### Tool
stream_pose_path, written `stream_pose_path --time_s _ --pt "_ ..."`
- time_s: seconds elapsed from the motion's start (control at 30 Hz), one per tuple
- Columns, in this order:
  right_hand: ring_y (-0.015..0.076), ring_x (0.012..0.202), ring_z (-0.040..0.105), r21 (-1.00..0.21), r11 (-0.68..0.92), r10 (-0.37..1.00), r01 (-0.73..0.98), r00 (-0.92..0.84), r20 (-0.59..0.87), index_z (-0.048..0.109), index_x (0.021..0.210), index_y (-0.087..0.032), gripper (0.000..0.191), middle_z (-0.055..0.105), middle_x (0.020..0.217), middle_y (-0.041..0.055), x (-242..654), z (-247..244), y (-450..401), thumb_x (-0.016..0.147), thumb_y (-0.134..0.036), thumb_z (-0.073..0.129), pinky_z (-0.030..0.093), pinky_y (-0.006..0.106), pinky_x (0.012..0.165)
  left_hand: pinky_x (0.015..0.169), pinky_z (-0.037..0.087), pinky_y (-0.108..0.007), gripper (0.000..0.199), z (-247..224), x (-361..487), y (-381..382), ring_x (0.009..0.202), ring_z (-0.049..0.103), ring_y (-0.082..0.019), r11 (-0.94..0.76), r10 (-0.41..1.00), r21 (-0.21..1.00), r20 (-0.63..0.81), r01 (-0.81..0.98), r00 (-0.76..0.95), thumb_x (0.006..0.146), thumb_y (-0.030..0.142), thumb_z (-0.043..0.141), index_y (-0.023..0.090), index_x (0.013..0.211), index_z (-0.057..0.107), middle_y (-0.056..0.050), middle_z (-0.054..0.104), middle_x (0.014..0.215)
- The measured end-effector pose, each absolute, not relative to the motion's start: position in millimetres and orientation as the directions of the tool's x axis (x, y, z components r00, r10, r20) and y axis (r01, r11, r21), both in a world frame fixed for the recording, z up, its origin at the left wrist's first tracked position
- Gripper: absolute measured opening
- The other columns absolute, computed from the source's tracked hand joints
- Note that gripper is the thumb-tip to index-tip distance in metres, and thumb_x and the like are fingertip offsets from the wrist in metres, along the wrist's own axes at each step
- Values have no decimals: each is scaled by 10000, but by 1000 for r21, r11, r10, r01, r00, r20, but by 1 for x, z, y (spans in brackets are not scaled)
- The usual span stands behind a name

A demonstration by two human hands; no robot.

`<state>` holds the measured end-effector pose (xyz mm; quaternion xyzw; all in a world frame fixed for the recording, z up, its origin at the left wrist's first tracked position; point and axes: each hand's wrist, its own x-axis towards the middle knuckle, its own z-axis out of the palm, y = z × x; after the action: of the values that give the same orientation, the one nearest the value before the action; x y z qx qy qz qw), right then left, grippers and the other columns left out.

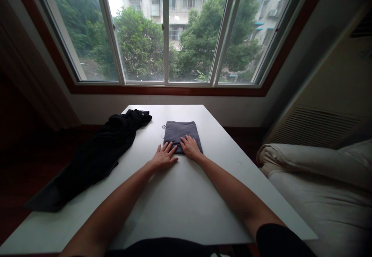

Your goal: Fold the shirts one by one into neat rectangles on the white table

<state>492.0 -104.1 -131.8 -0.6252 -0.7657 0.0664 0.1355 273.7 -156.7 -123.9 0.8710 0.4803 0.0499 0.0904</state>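
Two hands (164,158) (190,147) partly hide a pouch (180,129), apparently drawstring.

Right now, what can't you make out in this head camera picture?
Head view, all three:
Near part of the flat rectangular grey cloth: partly covered by the left hand and right hand.
White tabletop beneath the crumpled black fabric: covered by that fabric.
Pale cloth-covered seat, far right: cut off by the picture's right edge.

The left hand (165,157) and right hand (190,148) hid parts of the grey cloth (179,130); the sofa (322,195) was cut off rightward, the black garment's (95,152) folds lost in darkness
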Motion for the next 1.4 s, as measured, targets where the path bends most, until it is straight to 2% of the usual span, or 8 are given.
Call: stream_pose_path --time_s 0.27,0.4,0.53,0.67,0.87,1.07,1.23,1.4 --pt "301 1589 226 -263 209 976 942 -184 117 449 1593 -246 578 276 1715 138 488 -131 -108 1072 -494 434 159 511 1271 1263 56 -645 820 -123 257 -143 1620 105 -369 -292 954 196 -12 936 300 1023 681 296 199 1684 243 -157 139 1748" --pt "314 1601 187 -233 230 969 945 -201 141 432 1603 -220 651 245 1721 165 485 -127 -115 1054 -569 445 132 531 1275 1267 42 -636 832 -126 255 -144 1624 72 -368 -248 969 177 29 952 247 1022 672 295 156 1674 259 -176 143 1744" --pt "329 1619 91 -161 335 929 928 -297 222 388 1630 -232 724 155 1746 154 476 -123 -125 1023 -618 477 56 563 1280 1286 36 -594 793 -127 266 -150 1628 62 -343 -349 935 160 122 923 333 1030 600 360 126 1661 284 -173 118 1748" --pt "307 1616 128 -150 339 935 929 -314 168 375 1637 -266 605 180 1744 130 475 -126 -125 1072 -480 399 103 560 1274 1306 59 -530 714 -126 270 -151 1630 103 -279 -501 864 163 146 850 481 1034 432 406 160 1675 251 -122 140 1755" --pt "322 1614 139 -153 294 952 943 -274 137 320 1663 -257 629 183 1741 139 495 -136 -118 1083 -498 342 101 564 1273 1293 121 -543 758 -128 264 -150 1627 107 -315 -540 838 221 55 812 542 1035 625 394 244 1679 272 -110 144 1756" --pt "293 1620 121 -198 310 950 930 -309 38 285 1674 -289 700 157 1753 98 511 -135 -104 1072 -644 263 92 522 1284 1283 65 -593 686 -120 270 -161 1622 122 -342 -610 789 204 63 766 611 1038 654 399 363 1654 329 -73 163 1756" --pt "278 1618 137 -198 265 964 944 -261 46 294 1672 -268 683 188 1746 103 526 -134 -92 1079 -607 288 112 501 1284 1291 81 -576 665 -116 277 -168 1619 153 -326 -697 710 217 69 684 701 1043 620 417 354 1648 345 -63 205 1745" --pt "296 1615 134 -199 139 990 970 -130 56 333 1656 -267 681 194 1744 114 549 -132 -85 1074 -615 273 131 563 1266 1302 108 -523 805 -122 275 -163 1628 114 -298 -618 777 265 63 740 626 1028 657 405 273 1700 184 -81 152 1754"
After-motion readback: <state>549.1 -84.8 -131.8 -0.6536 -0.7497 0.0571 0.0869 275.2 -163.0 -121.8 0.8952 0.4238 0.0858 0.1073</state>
